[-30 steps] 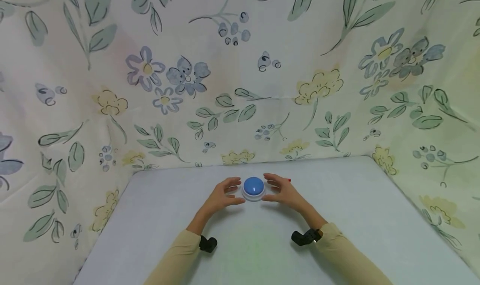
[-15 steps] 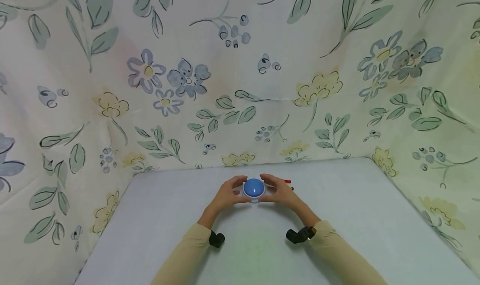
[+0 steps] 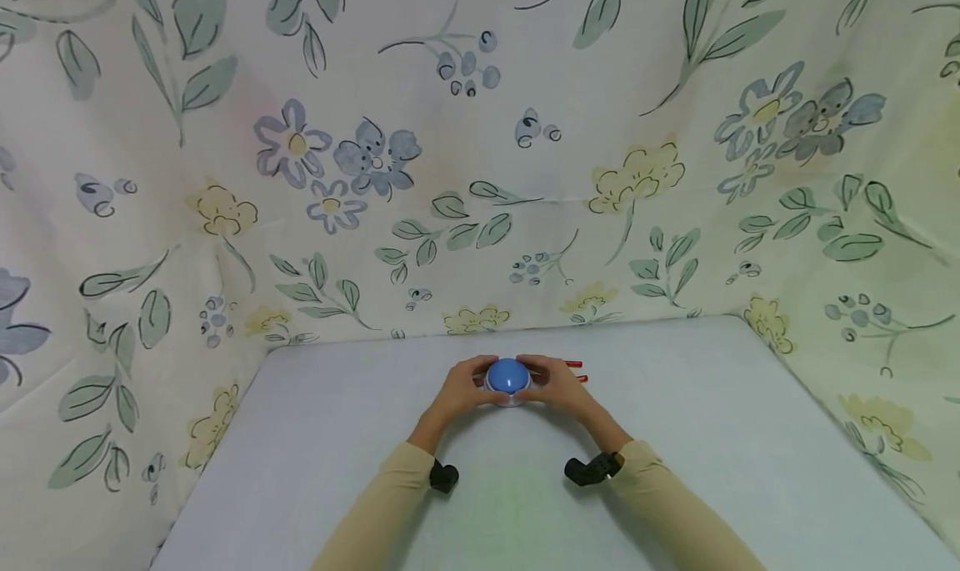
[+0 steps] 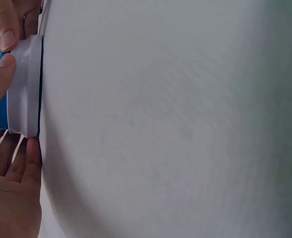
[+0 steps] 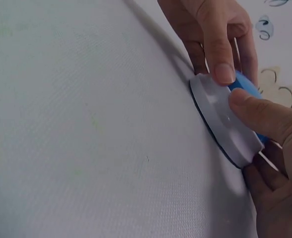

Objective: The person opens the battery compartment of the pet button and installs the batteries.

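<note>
A round push button (image 3: 507,375) with a blue dome and a white base rests on the table in the middle of the head view. My left hand (image 3: 459,388) curls round its left side, and my right hand (image 3: 562,385) curls round its right side. Both thumbs meet near the front, against the dome's lower edge and the white base (image 4: 24,89), as the wrist views show. In the right wrist view, the right hand's thumb (image 5: 262,116) lies close to the left thumb (image 5: 220,57). The fingers reach round the sides, and their far tips are partly hidden.
Two thin red sticks (image 3: 576,378) poke out from behind the right hand; the rest of them is hidden. The white table (image 3: 337,438) ends at a floral cloth (image 3: 480,246) that hangs behind and on both sides. A black camera sits on each wrist.
Both hands have moved inward, from apart on either side of the push button to gripping it. The right hand's leftward shift has uncovered more of the red sticks.
</note>
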Available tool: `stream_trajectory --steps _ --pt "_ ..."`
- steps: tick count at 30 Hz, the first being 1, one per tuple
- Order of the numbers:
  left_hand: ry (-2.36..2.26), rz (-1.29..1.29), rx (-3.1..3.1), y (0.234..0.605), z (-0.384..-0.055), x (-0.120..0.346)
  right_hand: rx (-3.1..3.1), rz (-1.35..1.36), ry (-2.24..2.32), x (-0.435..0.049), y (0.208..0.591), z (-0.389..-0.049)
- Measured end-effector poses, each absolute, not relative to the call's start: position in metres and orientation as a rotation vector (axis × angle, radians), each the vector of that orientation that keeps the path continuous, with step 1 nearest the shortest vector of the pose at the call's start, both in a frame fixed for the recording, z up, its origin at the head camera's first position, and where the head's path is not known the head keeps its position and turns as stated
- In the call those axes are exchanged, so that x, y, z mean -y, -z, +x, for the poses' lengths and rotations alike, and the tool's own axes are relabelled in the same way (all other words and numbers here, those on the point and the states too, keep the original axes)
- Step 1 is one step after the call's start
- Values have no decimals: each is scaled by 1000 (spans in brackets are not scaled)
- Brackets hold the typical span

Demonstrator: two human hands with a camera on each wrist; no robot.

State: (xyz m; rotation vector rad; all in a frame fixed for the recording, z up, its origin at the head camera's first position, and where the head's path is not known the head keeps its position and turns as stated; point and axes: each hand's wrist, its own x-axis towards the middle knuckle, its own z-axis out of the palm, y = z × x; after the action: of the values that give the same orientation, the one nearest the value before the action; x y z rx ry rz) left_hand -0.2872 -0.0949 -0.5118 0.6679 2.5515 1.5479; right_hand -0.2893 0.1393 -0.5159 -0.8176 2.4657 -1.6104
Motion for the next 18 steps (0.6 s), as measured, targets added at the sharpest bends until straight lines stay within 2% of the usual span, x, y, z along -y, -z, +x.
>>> stream_trajectory --steps 18 --pt "-1733 628 -2478 515 -277 96 -2372 -840 1743 -142 517 -282"
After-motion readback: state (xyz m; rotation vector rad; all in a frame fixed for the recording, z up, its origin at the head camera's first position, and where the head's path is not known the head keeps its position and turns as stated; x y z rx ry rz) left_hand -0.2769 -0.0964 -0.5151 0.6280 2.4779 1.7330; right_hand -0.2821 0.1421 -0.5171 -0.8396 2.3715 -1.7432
